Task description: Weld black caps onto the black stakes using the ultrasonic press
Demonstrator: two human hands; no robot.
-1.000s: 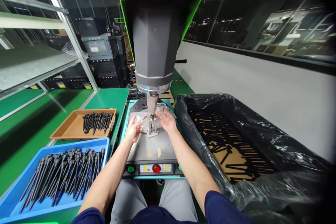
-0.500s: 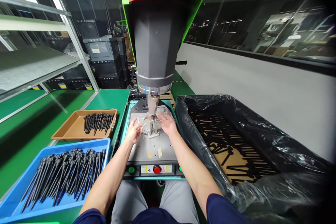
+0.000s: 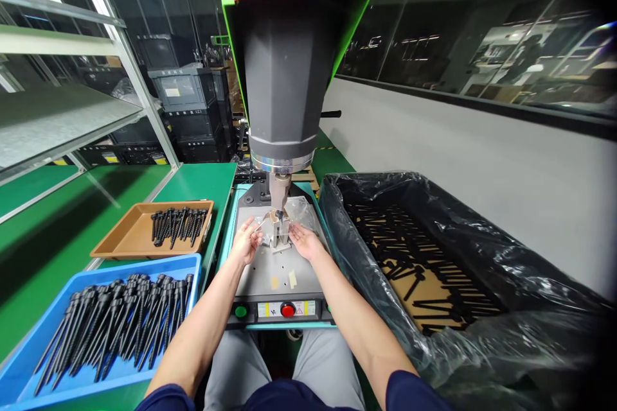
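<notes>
A metal fixture (image 3: 280, 235) stands on the grey machine plate (image 3: 263, 279), under the tip of the machine's horn (image 3: 279, 191). A small dark part (image 3: 279, 214) sits on top of the fixture, below the horn. At the fixture's left side is my left hand (image 3: 247, 241), its fingers curled near clear plastic; whether they grip anything is too small to tell. My right hand (image 3: 305, 241) is on the right side, fingers stretched toward the fixture, nothing seen in it. Clear plastic film (image 3: 301, 209) lies behind the right hand.
On the left are a blue tray (image 3: 198, 270) of long black parts and a brown tray (image 3: 110, 241) of shorter ones. A black-lined box (image 3: 332, 205) with rows of black parts stands right. Red (image 3: 288, 310) and green (image 3: 240, 312) buttons line the machine's front.
My right hand has moved slightly down and closer to the fixture's right side. My left hand has stayed nearly in place. The view has shifted a little.
</notes>
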